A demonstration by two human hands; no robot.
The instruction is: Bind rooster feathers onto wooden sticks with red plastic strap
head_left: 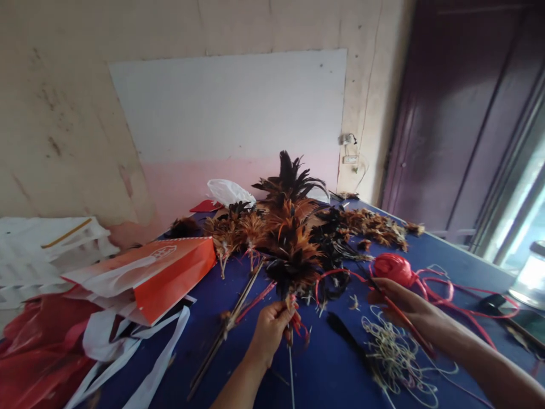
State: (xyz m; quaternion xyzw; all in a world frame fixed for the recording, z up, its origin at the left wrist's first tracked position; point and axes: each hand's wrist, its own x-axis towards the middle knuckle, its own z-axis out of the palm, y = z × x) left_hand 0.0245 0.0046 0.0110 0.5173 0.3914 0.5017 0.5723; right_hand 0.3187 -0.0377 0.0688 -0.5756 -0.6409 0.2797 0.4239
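Left hand (272, 325) grips fluffy feather duster (293, 250); right hand (398, 301) pinches glossy red string (340, 274).

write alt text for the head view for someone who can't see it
Over a blue table, the person's left hand grips the base of a black and orange feather bundle while the right hand holds red cord beside a red spool. Loose feathers, thin sticks, pale tangled string and an orange and white paper bag lie around them.

Near middle of blue table (327, 369) bare; feather pile (293, 238) blocks ahead; orange bag (170, 278) left; string tangle (395, 352) right.
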